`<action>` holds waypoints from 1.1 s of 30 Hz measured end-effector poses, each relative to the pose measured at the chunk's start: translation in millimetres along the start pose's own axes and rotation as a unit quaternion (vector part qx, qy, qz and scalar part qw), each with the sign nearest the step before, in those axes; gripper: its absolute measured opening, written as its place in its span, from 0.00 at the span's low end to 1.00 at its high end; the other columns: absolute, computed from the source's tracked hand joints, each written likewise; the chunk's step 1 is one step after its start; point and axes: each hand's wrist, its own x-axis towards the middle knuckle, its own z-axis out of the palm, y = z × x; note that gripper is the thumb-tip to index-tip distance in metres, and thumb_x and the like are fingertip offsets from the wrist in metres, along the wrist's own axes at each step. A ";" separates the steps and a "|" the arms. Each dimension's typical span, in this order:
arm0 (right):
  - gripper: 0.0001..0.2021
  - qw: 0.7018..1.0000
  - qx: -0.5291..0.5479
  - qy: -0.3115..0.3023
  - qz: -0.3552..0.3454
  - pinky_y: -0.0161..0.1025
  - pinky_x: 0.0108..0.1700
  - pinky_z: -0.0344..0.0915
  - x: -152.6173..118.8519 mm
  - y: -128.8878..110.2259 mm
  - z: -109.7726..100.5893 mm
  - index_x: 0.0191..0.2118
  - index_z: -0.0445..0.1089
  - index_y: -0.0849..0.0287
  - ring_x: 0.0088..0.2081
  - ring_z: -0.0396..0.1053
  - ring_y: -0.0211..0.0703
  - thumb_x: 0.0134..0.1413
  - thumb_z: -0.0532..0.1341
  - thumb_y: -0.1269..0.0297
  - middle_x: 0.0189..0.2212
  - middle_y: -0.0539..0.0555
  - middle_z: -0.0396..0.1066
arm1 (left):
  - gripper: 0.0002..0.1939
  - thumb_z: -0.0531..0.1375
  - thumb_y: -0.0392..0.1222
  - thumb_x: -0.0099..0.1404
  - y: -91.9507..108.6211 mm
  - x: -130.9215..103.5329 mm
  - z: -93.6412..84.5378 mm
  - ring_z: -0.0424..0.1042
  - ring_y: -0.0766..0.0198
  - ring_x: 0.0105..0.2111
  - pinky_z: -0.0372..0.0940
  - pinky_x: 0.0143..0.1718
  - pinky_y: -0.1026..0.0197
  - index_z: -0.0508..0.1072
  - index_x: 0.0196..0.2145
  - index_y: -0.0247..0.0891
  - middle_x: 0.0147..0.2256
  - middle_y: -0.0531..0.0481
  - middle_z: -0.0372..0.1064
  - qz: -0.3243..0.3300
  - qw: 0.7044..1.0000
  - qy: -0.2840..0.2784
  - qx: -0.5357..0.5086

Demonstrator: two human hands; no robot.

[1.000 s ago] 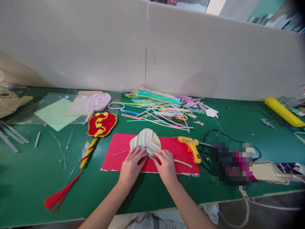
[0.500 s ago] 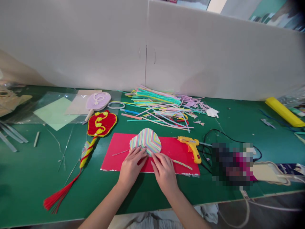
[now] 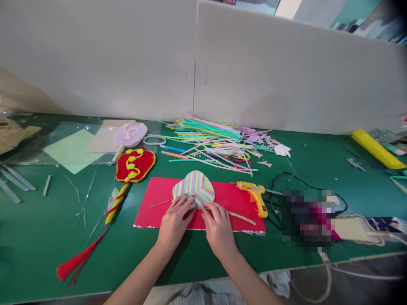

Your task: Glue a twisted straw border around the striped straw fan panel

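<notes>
The green desk [image 3: 28, 245] carried all of the work. On it, near the front edge, lay a red board [image 3: 227, 192]; if that board was loose, uneven pressure could shift it and carry the work along. Behind it a pile of thin coloured strips [image 3: 210, 131] covered the back of the desk, and to the left rested a red fan [image 3: 136, 167] with its tassel. The striped pad [image 3: 195, 186] lay flat on the red board, left of its middle. The left hand [image 3: 176, 218] rested with bent fingers on the pad's lower edge, and the right hand [image 3: 219, 224] bore on the same edge just beside it. Whether either hand pinched or merely pressed could not be told, since the fingers hid the contact. Pressing harder on one side risked bowing the pad or parting its strips. The yellow glue gun [image 3: 254, 192] lay at the right end of the board, nozzle towards the pad; a sideways sweep of the right hand risked striking it. The twisted strand [image 3: 242, 218] ran out from the right hand, its far end unheld, so a tug could turn it askew. The thin wire [image 3: 160, 203], left of the pad, could snag the left hand.
</notes>
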 end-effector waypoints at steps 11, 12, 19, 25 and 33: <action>0.17 1.000 0.007 0.012 0.000 0.46 0.48 0.64 -0.5 -0.6 2.3 0.53 0.68 0.57 0.48 0.64 0.48 0.64 0.49 0.72 0.44 0.59 0.70 | 0.10 0.54 0.40 0.68 -0.8 -0.3 0.6 0.72 0.54 0.49 0.68 0.53 0.47 0.75 0.39 0.41 0.45 0.48 0.75 0.011 1.000 0.006 0.016; 0.17 1.000 0.010 0.013 0.002 0.47 0.48 0.64 -0.3 -0.9 2.3 0.53 0.68 0.58 0.48 0.64 0.48 0.64 0.49 0.72 0.44 0.59 0.70 | 0.10 0.53 0.40 0.68 -0.8 -0.4 0.8 0.72 0.54 0.49 0.68 0.52 0.47 0.76 0.39 0.40 0.45 0.48 0.75 0.013 1.000 0.006 0.016; 0.16 1.000 0.024 0.013 0.015 0.47 0.48 0.64 0.8 -2.8 1.8 0.52 0.69 0.59 0.47 0.64 0.48 0.64 0.49 0.71 0.42 0.59 0.70 | 0.11 0.53 0.40 0.68 -2.5 -1.5 2.2 0.72 0.54 0.49 0.68 0.53 0.47 0.76 0.39 0.40 0.46 0.49 0.75 0.014 1.000 0.002 0.018; 0.16 0.999 0.026 0.010 0.016 0.47 0.48 0.64 -0.1 -2.2 2.5 0.52 0.69 0.60 0.47 0.64 0.48 0.63 0.51 0.72 0.42 0.59 0.70 | 0.10 0.54 0.40 0.68 -3.9 -2.1 2.8 0.72 0.54 0.49 0.67 0.53 0.47 0.76 0.40 0.40 0.46 0.49 0.74 0.019 1.000 0.000 0.023; 0.15 0.999 0.024 0.023 0.009 0.46 0.49 0.63 -0.9 -3.1 2.4 0.52 0.68 0.62 0.48 0.65 0.49 0.64 0.52 0.68 0.43 0.59 0.71 | 0.11 0.53 0.40 0.69 -3.7 -1.8 3.6 0.73 0.54 0.48 0.68 0.52 0.47 0.75 0.39 0.38 0.45 0.48 0.75 0.029 0.999 0.015 0.032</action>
